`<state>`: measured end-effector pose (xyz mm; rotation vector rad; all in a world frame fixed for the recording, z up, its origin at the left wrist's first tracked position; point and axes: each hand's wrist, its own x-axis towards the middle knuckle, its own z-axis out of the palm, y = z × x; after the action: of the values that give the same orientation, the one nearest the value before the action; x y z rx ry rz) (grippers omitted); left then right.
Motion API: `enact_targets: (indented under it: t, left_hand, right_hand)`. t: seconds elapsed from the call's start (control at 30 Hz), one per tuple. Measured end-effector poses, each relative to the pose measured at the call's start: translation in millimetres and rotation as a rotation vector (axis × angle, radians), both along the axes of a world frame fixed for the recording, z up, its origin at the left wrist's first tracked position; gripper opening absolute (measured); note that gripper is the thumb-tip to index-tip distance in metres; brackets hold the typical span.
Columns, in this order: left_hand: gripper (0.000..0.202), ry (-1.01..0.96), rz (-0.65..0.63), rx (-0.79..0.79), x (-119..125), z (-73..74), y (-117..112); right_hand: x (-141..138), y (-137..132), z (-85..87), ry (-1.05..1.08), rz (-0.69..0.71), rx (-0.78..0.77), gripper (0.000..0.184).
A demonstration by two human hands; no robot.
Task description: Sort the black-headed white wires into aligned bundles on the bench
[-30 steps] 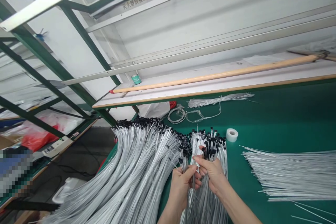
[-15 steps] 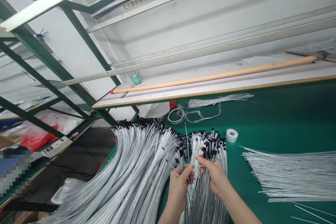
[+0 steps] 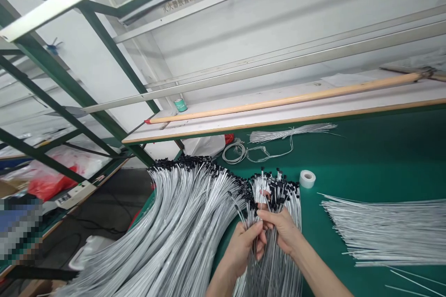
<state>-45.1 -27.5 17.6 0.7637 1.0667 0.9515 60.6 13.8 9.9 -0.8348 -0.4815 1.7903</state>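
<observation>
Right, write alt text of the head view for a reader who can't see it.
The left hand and right hand grip a bundle of thin silver-white wires tipped with black connectors over a green workbench. A large fanned heap of the same wires lies to the left, with a loose pile and a roll of white tape to the right.
</observation>
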Motion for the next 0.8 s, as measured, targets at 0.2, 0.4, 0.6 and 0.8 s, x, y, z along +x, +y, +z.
enact_targets:
  t: [0.2, 0.4, 0.6, 0.8]
  left_hand:
    - [0.036, -0.027, -0.034, -0.010, -4, -3.5, 2]
    - [0.034, 0.030, 0.042, 0.034, -2, -7.0, 0]
    - [0.036, 0.048, 0.090, 0.031, 0, -3.0, -3]
    - [0.038, 0.074, 0.120, 0.005, 1, -0.6, -2]
  right_hand:
    - [1, 1, -6.3, -0.006, 0.045, 0.029, 0.024]
    - [1, 2, -13.1, -0.031, 0.050, 0.033, 0.025]
    - [1, 1, -11.2, -0.049, 0.043, 0.031, 0.028]
    - [4, -3, -8.0, -0.011, 0.071, -0.003, 0.029]
